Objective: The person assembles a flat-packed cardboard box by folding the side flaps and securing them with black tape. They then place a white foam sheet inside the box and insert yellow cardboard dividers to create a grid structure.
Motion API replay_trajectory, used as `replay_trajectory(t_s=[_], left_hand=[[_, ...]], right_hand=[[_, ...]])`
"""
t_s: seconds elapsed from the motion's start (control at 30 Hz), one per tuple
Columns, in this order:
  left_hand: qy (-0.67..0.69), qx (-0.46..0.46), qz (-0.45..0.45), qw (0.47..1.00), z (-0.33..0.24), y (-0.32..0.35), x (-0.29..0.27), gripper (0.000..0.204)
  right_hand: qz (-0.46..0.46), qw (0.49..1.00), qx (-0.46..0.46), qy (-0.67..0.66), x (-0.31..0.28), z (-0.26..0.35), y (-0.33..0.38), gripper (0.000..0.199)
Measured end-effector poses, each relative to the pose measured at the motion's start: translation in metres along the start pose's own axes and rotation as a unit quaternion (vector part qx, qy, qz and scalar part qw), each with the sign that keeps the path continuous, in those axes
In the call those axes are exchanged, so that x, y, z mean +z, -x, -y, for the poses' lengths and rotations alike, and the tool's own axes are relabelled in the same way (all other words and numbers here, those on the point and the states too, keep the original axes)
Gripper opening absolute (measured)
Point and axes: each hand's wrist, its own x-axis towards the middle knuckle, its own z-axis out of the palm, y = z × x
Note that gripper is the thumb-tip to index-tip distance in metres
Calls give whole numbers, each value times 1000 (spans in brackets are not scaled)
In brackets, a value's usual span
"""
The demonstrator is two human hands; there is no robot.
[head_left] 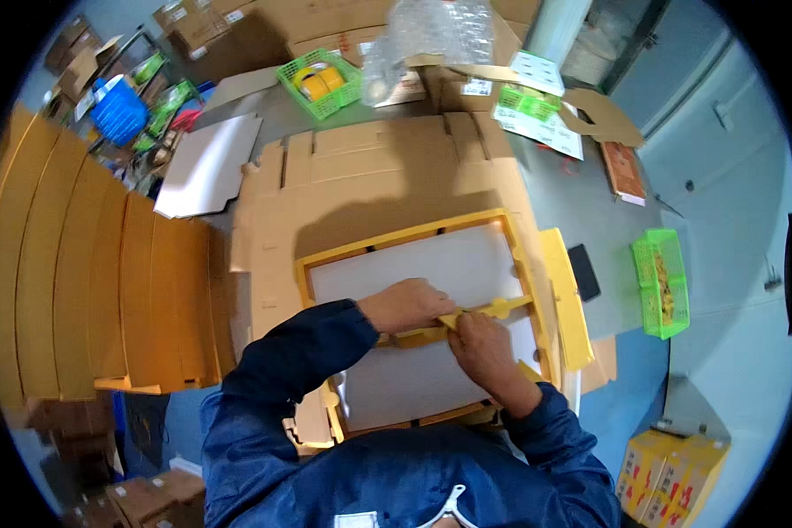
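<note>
A rectangular yellow frame with pale grey-white panels inside lies in front of me, slightly turned. Across its middle runs a yellow strip with a rounded bulge. My left hand comes in from the left, its fingertips closed on the strip near the frame's centre. Just right of it, my right hand pinches the same strip, thumb and fingers pressed together. The two hands almost touch. Along the frame's right side lies a long yellow piece. My sleeves and body cover part of the near edge.
Cardboard sheets lie under the frame. A green basket with yellow tape rolls and some bubble wrap stand at the back. At right are a black phone and another green basket. Tall yellow panels stand at left.
</note>
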Motion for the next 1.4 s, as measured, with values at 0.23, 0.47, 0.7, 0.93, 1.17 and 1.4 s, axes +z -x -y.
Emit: replay_trajectory(t_s=[0.23, 0.47, 0.7, 0.93, 1.17, 1.4], left_hand=[[-198, -224, -205, 932, 107, 12, 22, 50], [-77, -332, -148, 929, 136, -8, 49, 29], [-84, -352, -172, 916, 128, -7, 54, 27], [-98, -366, -152, 913, 122, -7, 46, 29], [-94, -221, -324, 915, 67, -15, 51, 34], [-143, -209, -215, 943, -19, -23, 127, 14]], right_hand=[[-11, 986, 128, 104, 36, -63, -77, 22], [31, 975, 198, 100, 73, -67, -116, 26], [27, 972, 199, 120, 81, -62, -125, 21], [-70, 981, 102, 152, 72, -71, -120, 33], [79, 962, 218, 147, -4, -53, 11, 48], [123, 962, 198, 144, 38, -33, 15, 35]])
